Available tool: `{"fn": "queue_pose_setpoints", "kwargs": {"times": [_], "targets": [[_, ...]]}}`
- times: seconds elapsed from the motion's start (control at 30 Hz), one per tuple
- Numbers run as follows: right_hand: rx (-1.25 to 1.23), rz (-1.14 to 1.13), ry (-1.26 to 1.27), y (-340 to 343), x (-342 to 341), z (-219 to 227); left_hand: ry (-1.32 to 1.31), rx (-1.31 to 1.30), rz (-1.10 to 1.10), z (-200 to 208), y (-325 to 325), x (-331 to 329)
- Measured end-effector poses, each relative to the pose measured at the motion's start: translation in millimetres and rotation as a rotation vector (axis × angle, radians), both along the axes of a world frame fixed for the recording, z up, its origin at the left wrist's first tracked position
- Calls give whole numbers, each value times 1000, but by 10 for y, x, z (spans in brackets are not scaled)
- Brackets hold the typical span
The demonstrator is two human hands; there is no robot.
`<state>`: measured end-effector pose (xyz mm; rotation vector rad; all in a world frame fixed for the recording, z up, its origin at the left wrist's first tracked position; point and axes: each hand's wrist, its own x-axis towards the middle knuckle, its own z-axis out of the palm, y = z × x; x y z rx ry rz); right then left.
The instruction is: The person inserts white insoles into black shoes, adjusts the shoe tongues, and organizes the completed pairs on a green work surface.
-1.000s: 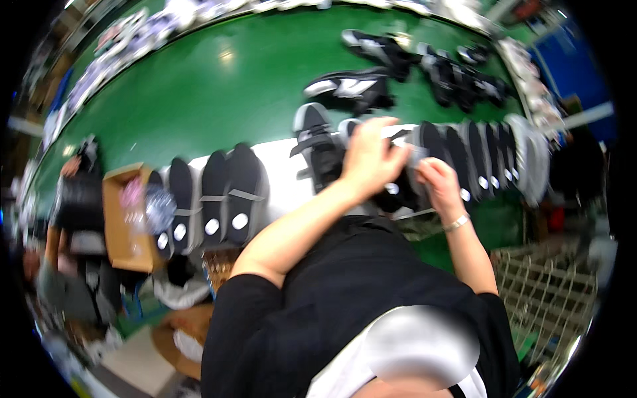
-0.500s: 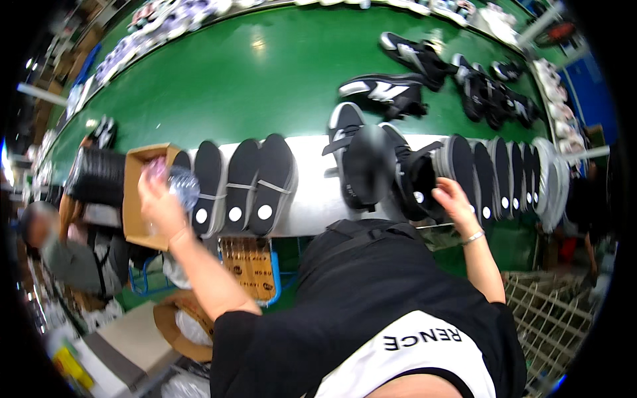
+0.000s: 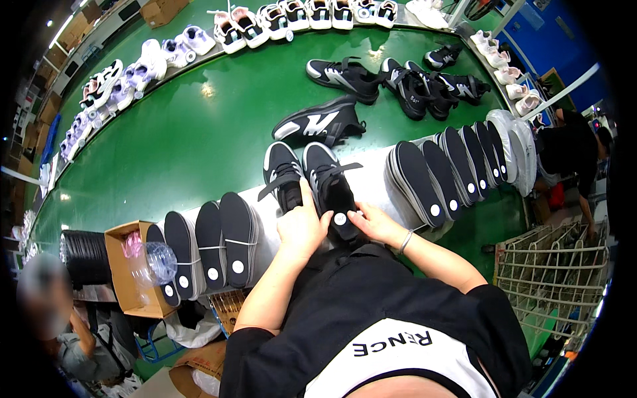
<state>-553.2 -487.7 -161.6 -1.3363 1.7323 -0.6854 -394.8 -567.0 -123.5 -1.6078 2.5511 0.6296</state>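
Observation:
Two black-and-grey sneakers stand side by side in front of me, toes pointing away. My left hand (image 3: 303,227) lies over the heel of the left sneaker (image 3: 281,159), index finger stretched along its inner side and thumb toward the other shoe. The remaining left fingers are mostly hidden in or behind the shoe. With my right hand (image 3: 379,224) I grip the heel of the right sneaker (image 3: 321,159), thumb beside a round white sticker (image 3: 340,219) in its opening. Both straps stick out sideways.
Black insoles stand in bundles left (image 3: 239,232) and right (image 3: 415,179) along the metal ledge (image 3: 369,182). More black sneakers (image 3: 318,123) lie on the green table (image 3: 219,126). A cardboard box (image 3: 123,265) with a clear plastic bottle (image 3: 160,262) sits left; a wire cart (image 3: 551,272) stands right.
My left hand has left the cardboard box and come to the left sneaker. My right hand has moved from beside the right insoles onto the right sneaker's heel. The view has shifted.

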Motion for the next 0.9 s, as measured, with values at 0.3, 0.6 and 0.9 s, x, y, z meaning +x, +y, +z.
{"fn": "queue_pose_setpoints", "kwargs": {"times": [0.3,0.6,0.9], "targets": [[-70,201,7,-85,-145,-166,-95,-391,-167,-300,-142,-27],[-251,-22,528,-964,-868,-284,523,-204,186,165,-1088,608],[-264,99,987,-1951,-763,-655,-273,-32,515,-469,-2408,1092]]}}
